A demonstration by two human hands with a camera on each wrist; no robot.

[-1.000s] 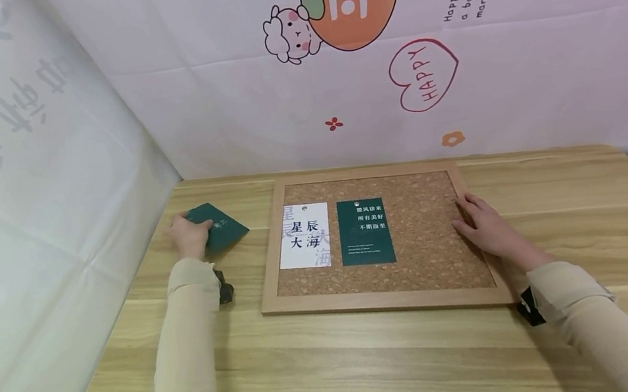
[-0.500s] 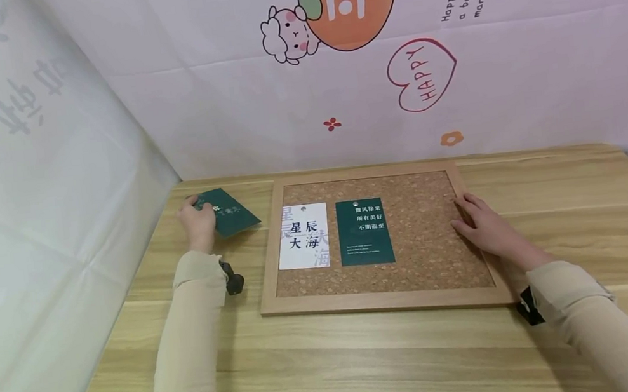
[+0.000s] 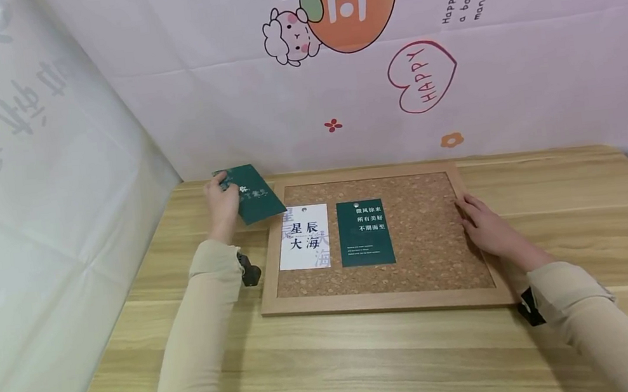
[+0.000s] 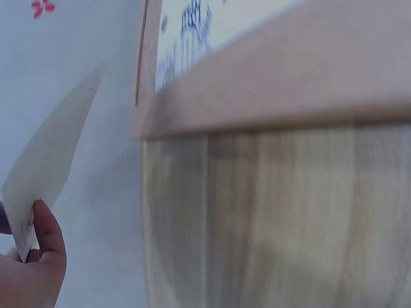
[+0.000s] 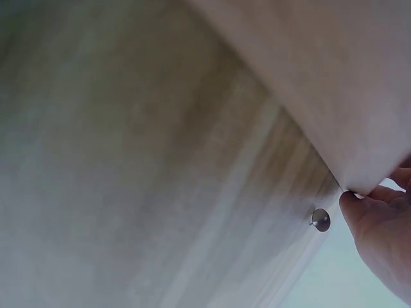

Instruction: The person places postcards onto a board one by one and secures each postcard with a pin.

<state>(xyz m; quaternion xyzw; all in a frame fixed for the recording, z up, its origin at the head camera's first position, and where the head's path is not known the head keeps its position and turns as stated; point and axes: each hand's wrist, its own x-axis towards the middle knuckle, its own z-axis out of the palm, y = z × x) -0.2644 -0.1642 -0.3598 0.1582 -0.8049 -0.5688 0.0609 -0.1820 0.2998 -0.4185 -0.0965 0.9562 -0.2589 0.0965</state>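
My left hand [image 3: 223, 207] pinches a dark green card [image 3: 258, 200] by its far left corner, above the table and the upper left corner of the corkboard [image 3: 426, 229]. In the left wrist view the card's pale back [image 4: 51, 147] is seen nearly edge-on between thumb and finger. The wood-framed board lies flat with a white card [image 3: 304, 238] and another green card [image 3: 365, 234] on it, each bearing a tack at the top. At the board's right edge my right hand [image 3: 490, 228] grips the frame, thumb on the inner side.
A metal thumbtack [image 5: 320, 219] lies on the table beside the frame near my right hand. White printed cloth [image 3: 224, 103] rises behind the wooden table [image 3: 365, 356], and another hangs on the left.
My left hand has lifted the green card off the table's left side and carried it right and away from me, to the board's upper left corner. The right hand stays on the frame.
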